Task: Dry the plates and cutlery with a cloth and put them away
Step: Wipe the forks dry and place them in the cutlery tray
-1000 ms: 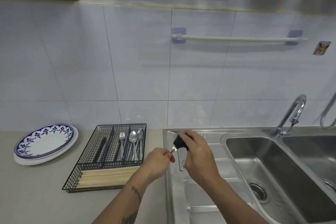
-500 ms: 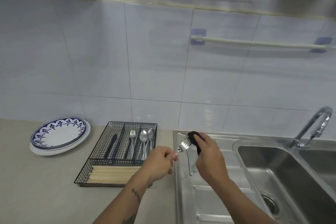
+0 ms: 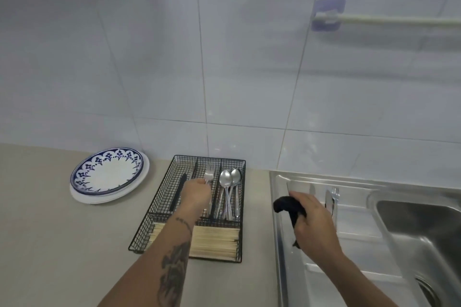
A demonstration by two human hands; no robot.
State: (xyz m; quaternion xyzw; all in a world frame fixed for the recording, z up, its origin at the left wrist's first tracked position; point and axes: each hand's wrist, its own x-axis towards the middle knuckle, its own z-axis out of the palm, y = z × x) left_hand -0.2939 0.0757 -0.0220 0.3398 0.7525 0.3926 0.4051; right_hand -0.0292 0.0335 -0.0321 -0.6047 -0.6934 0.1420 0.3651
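Wall rail [image 3: 389,20] — sink basin [image 3: 424,227]

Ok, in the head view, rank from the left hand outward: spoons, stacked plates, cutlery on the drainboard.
1. spoons, just right of the left hand, in the tray.
2. stacked plates, farther left on the counter.
3. drainboard cutlery, far right, beyond the right hand.

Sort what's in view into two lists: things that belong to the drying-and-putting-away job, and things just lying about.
Job:
- black cloth, gripped in right hand
- fork, left hand placing it in wire cutlery tray
- spoons in the tray
- stacked plates
- cutlery on drainboard

Lying about:
- wooden sticks in the tray's front section
- towel rail
- sink basin
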